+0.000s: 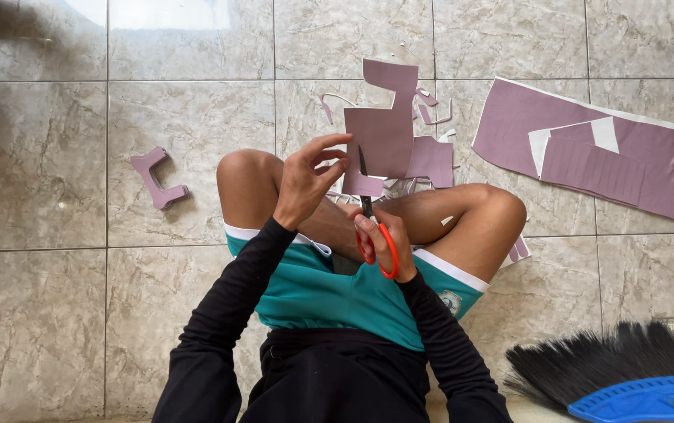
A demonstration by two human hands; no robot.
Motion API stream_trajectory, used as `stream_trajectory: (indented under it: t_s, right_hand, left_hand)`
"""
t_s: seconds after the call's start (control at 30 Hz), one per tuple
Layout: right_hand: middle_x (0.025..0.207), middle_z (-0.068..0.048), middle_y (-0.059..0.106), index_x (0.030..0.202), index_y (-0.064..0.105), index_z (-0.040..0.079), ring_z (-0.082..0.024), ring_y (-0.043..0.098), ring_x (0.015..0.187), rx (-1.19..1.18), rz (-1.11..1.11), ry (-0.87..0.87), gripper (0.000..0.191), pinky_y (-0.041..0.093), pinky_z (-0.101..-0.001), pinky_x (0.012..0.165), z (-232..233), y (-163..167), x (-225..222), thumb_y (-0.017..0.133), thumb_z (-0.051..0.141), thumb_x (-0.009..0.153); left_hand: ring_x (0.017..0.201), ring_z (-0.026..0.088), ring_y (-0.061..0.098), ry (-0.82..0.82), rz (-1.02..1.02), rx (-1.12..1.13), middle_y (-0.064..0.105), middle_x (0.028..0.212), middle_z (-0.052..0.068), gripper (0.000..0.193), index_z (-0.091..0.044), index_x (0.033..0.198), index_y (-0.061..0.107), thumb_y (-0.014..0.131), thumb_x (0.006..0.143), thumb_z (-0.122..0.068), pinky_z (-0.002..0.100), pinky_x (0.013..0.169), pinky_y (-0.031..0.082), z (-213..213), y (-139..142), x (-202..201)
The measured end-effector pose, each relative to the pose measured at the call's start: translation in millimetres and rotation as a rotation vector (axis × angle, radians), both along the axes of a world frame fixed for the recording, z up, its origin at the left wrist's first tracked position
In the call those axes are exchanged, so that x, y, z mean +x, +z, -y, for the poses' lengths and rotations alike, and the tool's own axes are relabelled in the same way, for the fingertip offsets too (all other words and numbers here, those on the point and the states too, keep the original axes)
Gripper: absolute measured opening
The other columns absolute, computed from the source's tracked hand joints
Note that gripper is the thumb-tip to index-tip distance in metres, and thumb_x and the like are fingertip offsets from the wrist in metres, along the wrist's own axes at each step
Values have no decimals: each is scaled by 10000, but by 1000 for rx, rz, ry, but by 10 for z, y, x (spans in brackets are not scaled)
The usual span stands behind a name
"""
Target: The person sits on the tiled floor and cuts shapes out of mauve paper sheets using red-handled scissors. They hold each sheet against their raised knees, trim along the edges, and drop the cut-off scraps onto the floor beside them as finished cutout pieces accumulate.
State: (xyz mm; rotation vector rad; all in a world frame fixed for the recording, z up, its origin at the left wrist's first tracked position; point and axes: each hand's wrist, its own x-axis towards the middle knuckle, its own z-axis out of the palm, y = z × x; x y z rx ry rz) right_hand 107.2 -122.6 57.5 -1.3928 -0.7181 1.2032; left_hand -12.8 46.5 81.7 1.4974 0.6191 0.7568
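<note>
two hands work over the person's crossed legs in the head view, the only view there is. the left hand [305, 184] is raised, thumb and fingers closed on the left edge of a mauve sheet piece [388, 133], which stands upright in the air above the knees, its top shaped into a stepped tab. the right hand [384, 239] sits lower, fingers closed through the red loops of the scissors [372, 227], whose dark blades point up and meet the lower edge of the piece.

the piece looks thin, light and fairly stiff, judging by how it holds flat with only one edge pinched; it seems closer to card or thin foam than to cloth. it would probably bend or crease if squeezed hard, so a pinch near the cut line, as here, looks the safest hold. the surface appears matt, not slippery.

around the person on the tiled floor [55, 157] lie a small cut shape [157, 178] to the left, thin offcuts [431, 110] just beyond the knees, and a large sheet [650, 157] of the same mauve to the right, with a pale panel showing. a broom [611, 368] with dark bristles and a blue head lies at the lower right, well apart from the hands.
</note>
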Motion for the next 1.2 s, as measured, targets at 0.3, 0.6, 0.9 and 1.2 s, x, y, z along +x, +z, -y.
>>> stream_trajectory:
  t_s: [0.3,0.6,0.9,1.2]
  right_hand:
    - [634,5,514,1132,693,-45,-83,497,506,81,161,12,393,429,-252,470,-143,81,7,572,307,1006]
    - [575,16,436,1021,688,-57,-63,396,436,52,0,-51,313,337,-248,392,-101,119,-52,589,240,1001]
    - [541,1,468,960,667,-62,-71,405,385,-73,46,-62,302,338,-254,352,-37,40,-102,618,235,981]
    - [574,15,495,1101,670,-48,-58,465,452,148,182,5,308,372,-231,416,-108,24,-16,525,215,1036]
  left_hand:
    - [1157,178,710,4,60,-117,679,1329,63,391,-37,1344,646,691,957,0,297,968,625,135,37,-47]
    - [1165,192,708,22,109,-169,665,1354,82,412,-20,1361,625,700,957,16,304,979,624,221,-28,-15]
    - [1117,175,712,20,84,-183,669,1340,99,409,-18,1358,638,707,956,5,293,908,647,76,-136,17]
    - [1153,170,690,107,111,-146,622,1382,90,411,-41,1353,655,735,950,-26,294,924,625,364,-215,17]
